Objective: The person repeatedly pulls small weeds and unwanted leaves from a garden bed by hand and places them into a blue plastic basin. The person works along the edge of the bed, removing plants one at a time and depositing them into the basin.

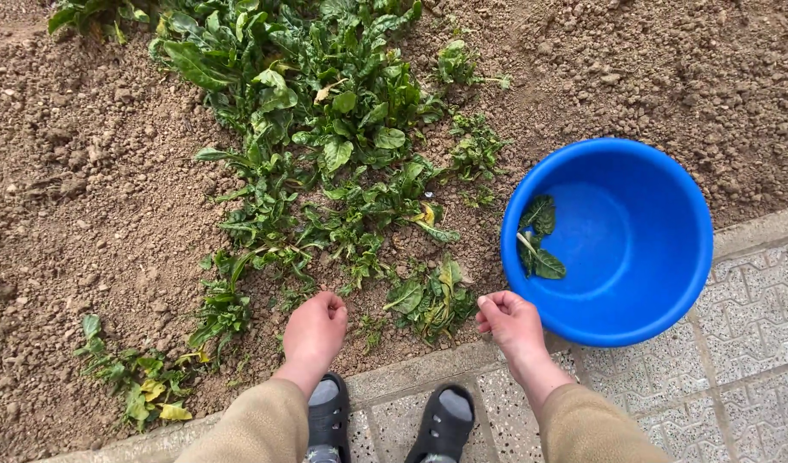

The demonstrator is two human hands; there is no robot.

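My left hand (315,330) hovers over the soil at the near edge of a patch of leafy green plants (325,146), its fingers curled with nothing visible in them. My right hand (509,321) is loosely closed beside a small leafy plant (432,300) and close to the rim of a blue plastic bucket (659,300). Inside the bucket lie a couple of picked green leaves (537,240). Both wrists wear tan sleeves.
Loose brown soil (85,197) surrounds the plants. A concrete curb (428,369) and patterned paving slabs (737,343) run along the bottom right. My two feet in dark clogs and grey socks (385,420) stand on the paving. Yellowing leaves (154,390) lie at lower left.
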